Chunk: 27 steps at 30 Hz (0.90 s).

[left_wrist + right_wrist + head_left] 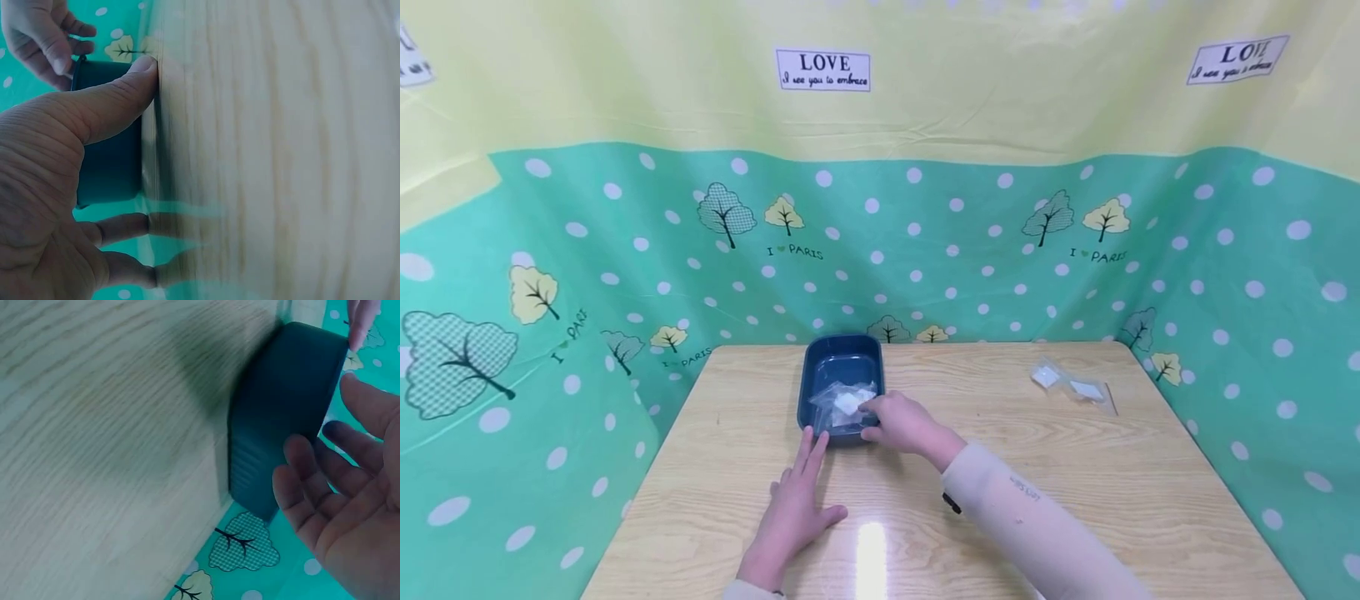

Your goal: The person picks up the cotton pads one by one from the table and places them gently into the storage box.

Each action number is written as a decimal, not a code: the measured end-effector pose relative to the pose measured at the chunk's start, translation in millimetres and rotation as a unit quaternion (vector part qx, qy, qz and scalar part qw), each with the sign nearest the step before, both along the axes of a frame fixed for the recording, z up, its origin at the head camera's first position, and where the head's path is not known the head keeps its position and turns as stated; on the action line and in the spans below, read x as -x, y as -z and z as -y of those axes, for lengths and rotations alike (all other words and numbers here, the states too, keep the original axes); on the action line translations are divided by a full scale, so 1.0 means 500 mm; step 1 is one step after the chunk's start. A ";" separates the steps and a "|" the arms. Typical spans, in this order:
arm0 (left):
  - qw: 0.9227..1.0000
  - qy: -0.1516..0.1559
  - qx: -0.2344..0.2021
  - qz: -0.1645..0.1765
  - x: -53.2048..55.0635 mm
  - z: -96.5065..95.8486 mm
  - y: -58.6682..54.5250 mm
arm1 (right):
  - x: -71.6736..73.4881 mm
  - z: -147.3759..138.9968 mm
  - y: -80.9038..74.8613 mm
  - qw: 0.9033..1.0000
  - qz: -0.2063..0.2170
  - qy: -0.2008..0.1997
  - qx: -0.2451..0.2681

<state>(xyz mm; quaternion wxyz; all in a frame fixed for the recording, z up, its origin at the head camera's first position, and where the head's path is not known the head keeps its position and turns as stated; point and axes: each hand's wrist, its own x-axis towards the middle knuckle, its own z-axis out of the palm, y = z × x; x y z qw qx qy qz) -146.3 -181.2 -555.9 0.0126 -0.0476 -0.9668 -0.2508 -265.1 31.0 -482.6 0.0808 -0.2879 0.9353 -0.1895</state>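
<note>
A dark blue rectangular plastic bin stands on the table. Clear plastic bags with small white contents lie in its near half. My left hand has its fingers spread, two fingertips at the bin's near left corner; in the left wrist view its thumb lies along the bin's outer side. My right hand is at the bin's right rim, its index finger reaching over the bags. In the right wrist view its fingers bend loosely beside the bin's wall, with nothing visible between thumb and index finger.
Two more clear bags with white pieces lie at the table's back right. A wooden-grain table spans the front. Green and yellow printed cloth hangs behind the table and along both sides.
</note>
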 end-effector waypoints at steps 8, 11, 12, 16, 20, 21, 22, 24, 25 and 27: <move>1.000 -0.004 0.002 0.000 0.003 0.000 0.006 | -0.007 -0.006 0.023 1.000 -0.017 -0.015 -0.018; 1.000 -0.003 0.003 -0.001 0.003 -0.001 0.007 | -0.009 -0.008 0.025 1.000 -0.019 -0.014 -0.013; 1.000 -0.003 0.003 -0.001 0.003 -0.001 0.007 | -0.010 -0.009 0.025 1.000 -0.016 -0.014 -0.010; 1.000 -0.003 0.005 0.000 0.004 -0.001 0.008 | -0.015 -0.014 0.025 1.000 -0.008 -0.016 0.005; 1.000 -0.005 0.009 0.001 0.003 0.000 0.007 | -0.022 -0.029 0.023 1.000 -0.004 -0.017 0.020; 1.000 -0.005 0.009 0.002 0.002 0.000 0.007 | -0.023 -0.035 0.023 1.000 -0.005 -0.017 0.023; 1.000 -0.005 0.010 0.003 0.002 0.000 0.007 | -0.025 -0.042 0.022 1.000 -0.006 -0.016 0.025; 1.000 -0.005 0.011 0.002 0.001 0.001 0.008 | -0.026 -0.059 0.024 0.999 -0.006 -0.013 0.031; 1.000 -0.005 0.010 0.002 0.001 0.001 0.009 | -0.025 -0.069 0.025 0.999 -0.006 -0.012 0.034; 1.000 -0.004 0.006 0.002 0.001 0.001 0.010 | -0.020 -0.098 0.031 0.999 -0.013 -0.006 0.030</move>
